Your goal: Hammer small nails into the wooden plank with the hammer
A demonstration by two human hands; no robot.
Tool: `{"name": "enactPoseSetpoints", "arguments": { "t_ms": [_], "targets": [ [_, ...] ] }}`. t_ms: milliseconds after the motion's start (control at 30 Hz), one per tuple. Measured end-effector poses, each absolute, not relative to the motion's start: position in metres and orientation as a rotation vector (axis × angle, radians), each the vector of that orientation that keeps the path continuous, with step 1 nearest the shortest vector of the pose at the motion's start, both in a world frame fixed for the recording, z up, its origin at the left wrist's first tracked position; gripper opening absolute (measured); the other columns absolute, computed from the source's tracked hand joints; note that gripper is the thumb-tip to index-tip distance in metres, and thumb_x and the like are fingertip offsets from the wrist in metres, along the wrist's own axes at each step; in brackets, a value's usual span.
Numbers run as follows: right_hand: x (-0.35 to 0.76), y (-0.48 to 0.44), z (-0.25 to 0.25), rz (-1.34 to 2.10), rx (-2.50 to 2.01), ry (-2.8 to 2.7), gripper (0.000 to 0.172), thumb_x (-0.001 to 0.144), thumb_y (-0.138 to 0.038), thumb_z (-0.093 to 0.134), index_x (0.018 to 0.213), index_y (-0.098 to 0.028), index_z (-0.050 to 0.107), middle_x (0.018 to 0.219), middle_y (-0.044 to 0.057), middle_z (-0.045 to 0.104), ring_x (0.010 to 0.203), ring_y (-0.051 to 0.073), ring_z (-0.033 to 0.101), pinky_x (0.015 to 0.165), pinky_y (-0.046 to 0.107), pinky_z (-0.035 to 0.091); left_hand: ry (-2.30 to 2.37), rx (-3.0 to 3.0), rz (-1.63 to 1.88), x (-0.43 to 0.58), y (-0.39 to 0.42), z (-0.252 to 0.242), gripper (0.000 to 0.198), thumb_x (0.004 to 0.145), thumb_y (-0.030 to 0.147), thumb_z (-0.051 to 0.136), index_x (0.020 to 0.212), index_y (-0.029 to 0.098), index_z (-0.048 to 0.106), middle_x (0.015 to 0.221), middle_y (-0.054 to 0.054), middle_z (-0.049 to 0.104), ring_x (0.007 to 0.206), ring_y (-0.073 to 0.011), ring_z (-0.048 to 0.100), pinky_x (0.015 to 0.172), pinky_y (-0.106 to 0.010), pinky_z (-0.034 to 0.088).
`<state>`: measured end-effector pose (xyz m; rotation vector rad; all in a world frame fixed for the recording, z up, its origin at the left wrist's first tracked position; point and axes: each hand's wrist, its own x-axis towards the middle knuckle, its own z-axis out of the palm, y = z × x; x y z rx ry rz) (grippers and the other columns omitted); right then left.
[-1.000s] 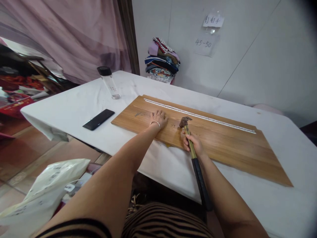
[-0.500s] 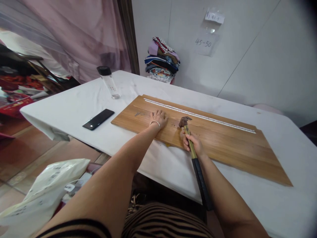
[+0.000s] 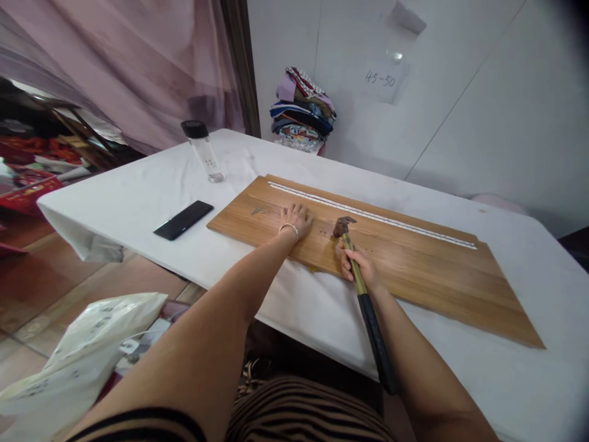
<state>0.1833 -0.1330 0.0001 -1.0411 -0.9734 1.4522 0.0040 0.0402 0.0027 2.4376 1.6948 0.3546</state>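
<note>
A long wooden board [image 3: 442,270] lies on the white-covered table. My left hand [image 3: 296,220], with a bracelet at the wrist, rests on the board with its fingers spread and holds nothing. My right hand [image 3: 356,261] is wrapped round the upper handle of a hammer [image 3: 375,337], close below its rusty head. The head is just over the board, right of my left hand; whether it touches the wood I cannot tell. Small holes or marks show in the wood beside it. Several nails [image 3: 259,210] lie on the board's left part. A white measuring strip [image 3: 372,213] runs along the far edge.
Left of the board are a black phone [image 3: 184,220] and a clear bottle [image 3: 205,152] with a black lid. Folded clothes [image 3: 304,110] are stacked beyond the table [image 3: 151,184], by the wall. A pale bag [image 3: 92,344] is at the lower left.
</note>
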Motion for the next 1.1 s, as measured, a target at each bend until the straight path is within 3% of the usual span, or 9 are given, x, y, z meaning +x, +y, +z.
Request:
{"name": "enactPoseSetpoints", "arguments": {
  "t_ms": [1100],
  "targets": [
    [0.1835,-0.1333,0.0007,1.439,-1.038,-0.971,0.040,0.082,-0.050,0.071,0.106,-0.023,0.054,0.053,-0.012,0.051,0.033,0.009,0.042,0.037,0.023,0.027,1.686,2.442,0.357,0.0038,0.0400,0.0014,0.043,0.104,0.041,0.040,0.133,0.026,0.067,0.154,-0.012,0.060,0.147,-0.0308,0.045,0.122,-0.054,0.032]
  ]
}}
